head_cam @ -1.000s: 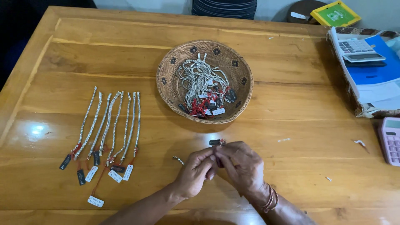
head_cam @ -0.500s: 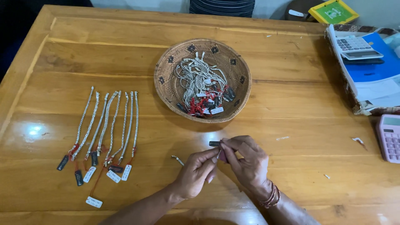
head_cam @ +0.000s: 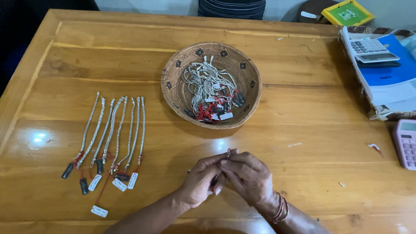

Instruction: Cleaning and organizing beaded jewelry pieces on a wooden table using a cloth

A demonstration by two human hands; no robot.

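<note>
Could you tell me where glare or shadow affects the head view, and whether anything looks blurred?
Head view: bright glare patches on the varnished table, one at the left edge, one just below the woven basket; a soft shadow falls beneath the basket's near rim; the left hand and right hand look sharp, as do the bracelets.

A broad wooden table [head_cam: 281, 112] of warm honey-coloured planks fills nearly the whole view, its varnished top throwing back bright patches of overhead light on the left and near the middle. Beyond its far edge runs a pale wall [head_cam: 143, 4], and a dark shape [head_cam: 17, 47] sits past the left corner.
</note>
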